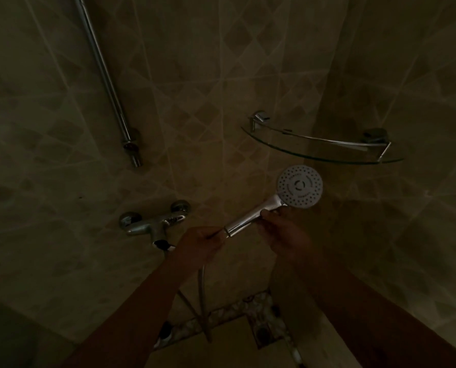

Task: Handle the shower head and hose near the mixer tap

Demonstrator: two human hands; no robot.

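While the room was very dark, two bare hands held a shower head [300, 186] in front of a tiled wall [195, 75]. The right hand [285, 232] had its fingers curled round the shiny handle, just below the round white face with its many small holes. That face pointed up toward one o'clock and looked back at the camera. The left hand [201, 241] pinched the bottom end of the handle, at the spot where the hose [201, 288] joined it. From there the hose hung down toward six o'clock, to the floor. The shower head was a little right of the middle, away from the wall and not on any holder. A tap [152, 224] stuck out of the wall at nine o'clock from the left hand, close by. A long metal rail [106, 78] ran up the wall toward eleven o'clock. A glass shelf [325, 151] with a metal bar sat in the corner, just above the shower head at twelve o'clock. A drain [262, 333] lay in the floor at six o'clock.
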